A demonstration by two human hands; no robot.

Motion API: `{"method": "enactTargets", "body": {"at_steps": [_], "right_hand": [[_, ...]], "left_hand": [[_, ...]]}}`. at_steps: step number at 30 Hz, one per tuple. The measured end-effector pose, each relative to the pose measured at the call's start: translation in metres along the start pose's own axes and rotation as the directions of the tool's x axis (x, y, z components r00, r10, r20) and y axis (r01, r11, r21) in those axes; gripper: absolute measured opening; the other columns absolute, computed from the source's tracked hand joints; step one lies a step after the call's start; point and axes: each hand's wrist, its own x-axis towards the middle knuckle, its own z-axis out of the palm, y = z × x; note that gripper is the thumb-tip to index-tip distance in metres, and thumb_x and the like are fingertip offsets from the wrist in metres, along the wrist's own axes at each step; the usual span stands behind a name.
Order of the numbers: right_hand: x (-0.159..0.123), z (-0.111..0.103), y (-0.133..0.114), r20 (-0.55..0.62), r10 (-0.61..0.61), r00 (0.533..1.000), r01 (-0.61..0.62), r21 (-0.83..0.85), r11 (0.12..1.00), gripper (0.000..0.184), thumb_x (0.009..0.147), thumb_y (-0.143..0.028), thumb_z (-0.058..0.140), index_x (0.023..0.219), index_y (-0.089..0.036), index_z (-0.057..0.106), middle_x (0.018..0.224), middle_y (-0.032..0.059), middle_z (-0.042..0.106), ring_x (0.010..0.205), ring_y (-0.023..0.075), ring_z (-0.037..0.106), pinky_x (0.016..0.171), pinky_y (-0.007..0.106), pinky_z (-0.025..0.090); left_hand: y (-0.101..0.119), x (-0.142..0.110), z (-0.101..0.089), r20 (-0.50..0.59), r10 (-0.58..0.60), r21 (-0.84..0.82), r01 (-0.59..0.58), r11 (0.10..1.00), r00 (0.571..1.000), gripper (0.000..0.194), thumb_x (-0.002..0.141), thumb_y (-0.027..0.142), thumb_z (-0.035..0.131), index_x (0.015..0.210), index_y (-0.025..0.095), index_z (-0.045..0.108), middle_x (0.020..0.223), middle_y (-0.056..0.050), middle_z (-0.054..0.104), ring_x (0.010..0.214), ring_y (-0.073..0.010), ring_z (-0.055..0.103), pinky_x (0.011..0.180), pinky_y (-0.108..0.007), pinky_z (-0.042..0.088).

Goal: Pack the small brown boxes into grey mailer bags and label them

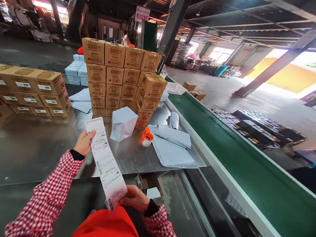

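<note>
A steel table [33,148] spreads out beyond both hands. Stacked cardboard boxes [117,78] stand far past the left hand [84,143], a pale wrapped parcel [123,123] nearer. A long label strip [105,163] stretches between the hands: the left hand pinches its upper end, the right hand [136,197] grips its lower end.

Sleeves [48,197]: red-and-white check, black cuffs.
Label strip [105,163]: white, black print and barcodes.
Cartons [117,78]: brown, white labels, dark print.
Mailer bags [172,145]: pale blue-grey.
Tape roll [146,136]: orange core.
Table [33,148]: bare grey metal.
Conveyor belt [239,166]: green, light-grey rim.
Garment at bottom edge [109,228]: orange-red.
</note>
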Motion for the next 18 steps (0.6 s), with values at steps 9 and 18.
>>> {"method": "enactTargets", "body": {"at_steps": [9, 18], "right_hand": [[0.051, -0.013, -0.089, -0.608, -0.237, 0.757, 0.075, -0.281, 0.957, 0.022, 0.069, -0.031, 0.073, 0.084, -0.019, 0.064, 0.083, 0.0013, 0.068, 0.08, 0.0194, 0.062, 0.078, 0.034, 0.05], [0.038, -0.019, -0.044, -0.458, -0.268, 0.848, 0.212, -0.172, 0.962, 0.072, 0.074, -0.064, 0.066, 0.129, -0.02, 0.056, 0.13, 0.0141, 0.059, 0.118, 0.0267, 0.058, 0.107, 0.046, 0.042]], "left_hand": [[-0.083, -0.075, 0.008, 0.293, -0.366, -0.04, 0.394, 0.918, 0.883, 0.049, 0.073, 0.052, 0.078, 0.105, 0.015, 0.07, 0.106, -0.016, 0.075, 0.105, -0.0312, 0.07, 0.092, -0.041, 0.057], [-0.066, -0.087, 0.016, 0.218, -0.394, -0.098, 0.422, 0.901, 0.893, 0.017, 0.086, 0.013, 0.064, 0.103, 0.012, 0.064, 0.098, -0.011, 0.077, 0.085, -0.0217, 0.074, 0.083, -0.035, 0.061]]}}
